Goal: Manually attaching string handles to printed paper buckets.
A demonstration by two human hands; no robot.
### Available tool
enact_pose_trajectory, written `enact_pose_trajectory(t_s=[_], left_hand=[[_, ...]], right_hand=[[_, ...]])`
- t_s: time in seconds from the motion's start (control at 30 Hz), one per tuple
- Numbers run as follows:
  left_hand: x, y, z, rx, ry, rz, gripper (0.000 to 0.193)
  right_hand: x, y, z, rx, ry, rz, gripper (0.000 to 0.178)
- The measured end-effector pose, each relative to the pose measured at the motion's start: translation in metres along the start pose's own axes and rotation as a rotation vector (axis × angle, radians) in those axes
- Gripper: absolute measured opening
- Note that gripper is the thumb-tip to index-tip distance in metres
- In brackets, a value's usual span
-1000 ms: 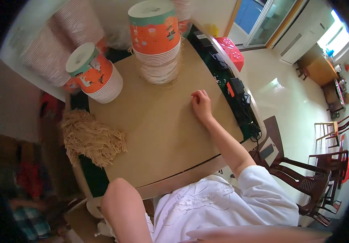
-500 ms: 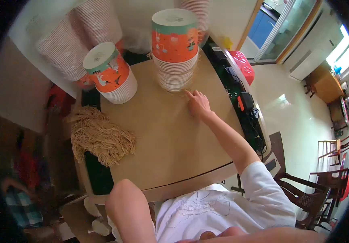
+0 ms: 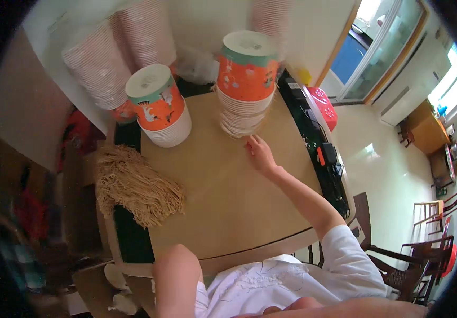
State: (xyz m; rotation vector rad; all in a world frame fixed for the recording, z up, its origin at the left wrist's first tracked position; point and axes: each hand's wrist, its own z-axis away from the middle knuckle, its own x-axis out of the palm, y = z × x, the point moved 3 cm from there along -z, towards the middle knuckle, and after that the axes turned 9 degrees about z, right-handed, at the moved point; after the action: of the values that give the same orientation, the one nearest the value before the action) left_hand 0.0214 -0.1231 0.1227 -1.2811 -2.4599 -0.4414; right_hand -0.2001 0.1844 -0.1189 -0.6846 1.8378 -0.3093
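Shifted closer to the tall paper-tub stack [image 3: 247, 79] on the desk [image 3: 218, 212], the right hand [image 3: 260, 155] is just beside its base, fingers curled; whether it grips anything, I cannot tell. Bumping that base could topple the stack.

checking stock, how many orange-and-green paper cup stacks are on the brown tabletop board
2: left stack near the board's far left corner; right stack just beyond the right hand. Others could be hidden behind.
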Motion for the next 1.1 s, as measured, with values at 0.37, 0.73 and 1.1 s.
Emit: enact_pose_trajectory(t_s=[0.37,0.73,1.1], left_hand=[[0.04,-0.303,0.121,-1.192,-0.254,-0.172,0.023],[0.007,-0.389,0.198,-1.386,-0.551,-0.461,0.027],[0.013,-0.376,0.169,-1.636,-0.31,-0.113,0.016]], right_hand=[[0.075,-0.087,-0.132,0.091,-0.166,-0.605,0.02],[0.109,-0.086,-0.168,0.556,-0.368,-0.951,0.016],[0.098,-0.111,-0.178,0.54,-0.421,-1.076,0.012]])
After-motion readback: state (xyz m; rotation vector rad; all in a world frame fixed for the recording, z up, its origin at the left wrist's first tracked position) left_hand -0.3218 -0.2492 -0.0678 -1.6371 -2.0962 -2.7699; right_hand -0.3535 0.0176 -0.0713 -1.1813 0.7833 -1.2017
